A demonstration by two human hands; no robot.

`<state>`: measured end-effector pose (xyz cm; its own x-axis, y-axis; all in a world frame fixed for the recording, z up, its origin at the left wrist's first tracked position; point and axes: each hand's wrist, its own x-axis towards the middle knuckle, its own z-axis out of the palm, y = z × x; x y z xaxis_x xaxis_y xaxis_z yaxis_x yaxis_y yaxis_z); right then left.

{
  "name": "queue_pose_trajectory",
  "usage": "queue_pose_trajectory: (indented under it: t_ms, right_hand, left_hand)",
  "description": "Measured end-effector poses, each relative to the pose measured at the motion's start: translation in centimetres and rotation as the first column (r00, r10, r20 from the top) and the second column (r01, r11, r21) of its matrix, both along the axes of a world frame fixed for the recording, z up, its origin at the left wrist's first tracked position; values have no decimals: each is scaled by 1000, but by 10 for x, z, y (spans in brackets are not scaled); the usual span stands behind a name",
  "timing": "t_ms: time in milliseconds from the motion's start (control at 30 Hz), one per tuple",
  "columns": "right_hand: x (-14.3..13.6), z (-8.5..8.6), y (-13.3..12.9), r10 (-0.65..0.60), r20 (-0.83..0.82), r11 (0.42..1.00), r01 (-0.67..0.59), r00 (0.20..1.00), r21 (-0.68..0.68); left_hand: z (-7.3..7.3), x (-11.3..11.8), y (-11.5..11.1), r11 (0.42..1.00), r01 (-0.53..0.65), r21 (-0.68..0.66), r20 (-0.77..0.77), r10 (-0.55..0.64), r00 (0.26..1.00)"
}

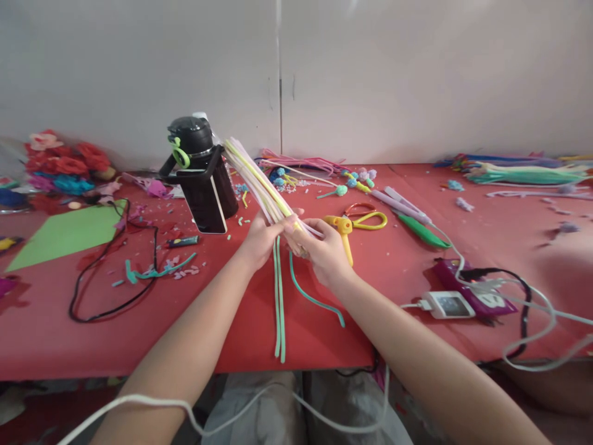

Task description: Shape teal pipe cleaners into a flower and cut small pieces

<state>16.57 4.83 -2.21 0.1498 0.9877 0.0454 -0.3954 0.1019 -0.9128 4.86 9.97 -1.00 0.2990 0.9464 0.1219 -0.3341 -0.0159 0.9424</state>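
Note:
A bundle of pink, white and yellow pipe cleaners (259, 183) slants up and left above the red table (250, 334). My left hand (262, 241) is wrapped round its lower part. Close beside it, my right hand (322, 244) grips the lower end of the same bundle, its fingers curled. Below my hands, two straight teal pipe cleaners (280, 303) lie on the table near its front edge. A curved teal pipe cleaner (312, 298) lies to their right, its upper end hidden by my right hand.
A black bottle (189, 139) and a phone (204, 201) stand behind my left hand. Yellow-handled scissors (370, 220) and a yellow glue gun (344, 228) lie right of my hands. A white cable (241, 415) crosses over my forearms' area. More pipe cleaners (523, 173) lie at the back right.

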Motion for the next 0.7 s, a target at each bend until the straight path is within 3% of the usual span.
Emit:
queue_pose_trajectory:
  t_ms: [233,500,700]
  right_hand:
    - [3,3,1,50,-86,996,-56,995,-68]
    - [4,5,0,105,-129,983,-123,986,-134]
    - [4,5,2,90,-160,981,-115,983,-156]
  left_hand:
    - [1,-1,-2,994,101,-48,-26,-102,994]
    - [7,-4,-3,994,68,-89,-32,-71,997]
    - [10,-6,2,976,97,-196,93,-80,992]
